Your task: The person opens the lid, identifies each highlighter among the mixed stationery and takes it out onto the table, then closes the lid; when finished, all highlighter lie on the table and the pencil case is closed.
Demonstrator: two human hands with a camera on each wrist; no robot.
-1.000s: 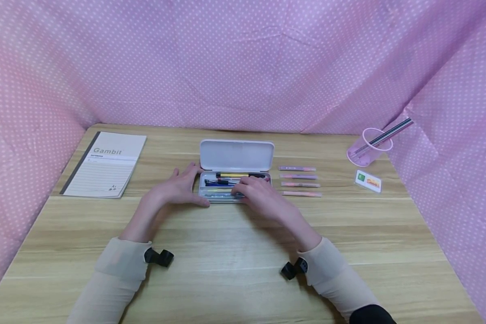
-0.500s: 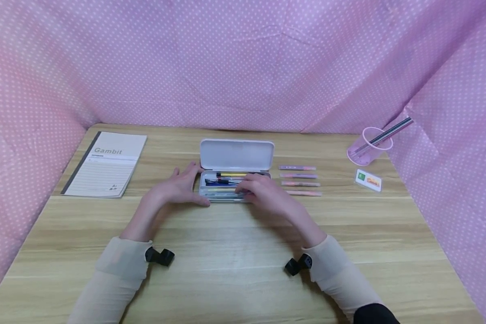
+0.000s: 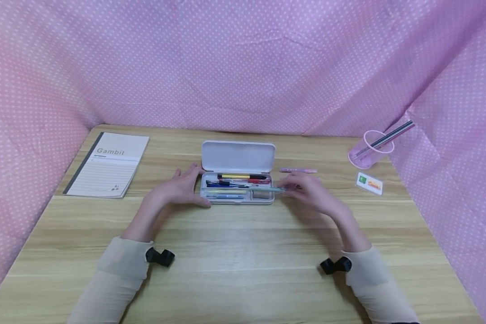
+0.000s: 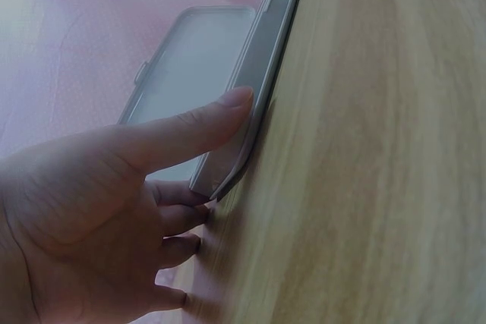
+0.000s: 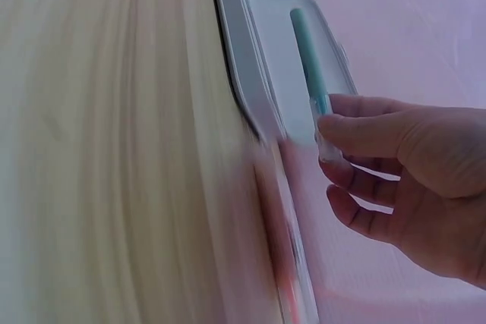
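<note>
Left hand (image 3: 178, 186): thumb and fingers spread, set about the near left corner of the pencil case; thumb against its front wall, grasping nothing else.

Right hand (image 3: 309, 193): thumb and fingertips pinch one end of a teal pen (image 5: 309, 51); the pen points from this hand toward the left hand, raised over the right end of the case.

Pencil case (image 3: 259, 202): one, white, between the hands; lid (image 3: 238, 156) open, standing at the far side.

Contents, far compartment, between the hands: yellow-and-black pen (image 3: 240, 177); red pen (image 3: 263, 182); blue pen (image 3: 222, 185). Near compartment, close to the left thumb: pale yellow pen (image 3: 228, 192); pale blue pen (image 3: 227, 196).

Purple pen (image 3: 298, 170): one, on the table (image 3: 243, 270) just beyond the right hand.

Notebook (image 3: 105, 166): one, marked "Gambit", dark spine, well to the left of the left hand.

Cup (image 3: 364, 155): one, pink, tilted, beyond and right of the right hand; dark striped pencils (image 3: 393, 133) lean inside.

White tablet (image 3: 369, 183): one, small, green and orange markings, right of the right hand, nearer than the cup.
</note>
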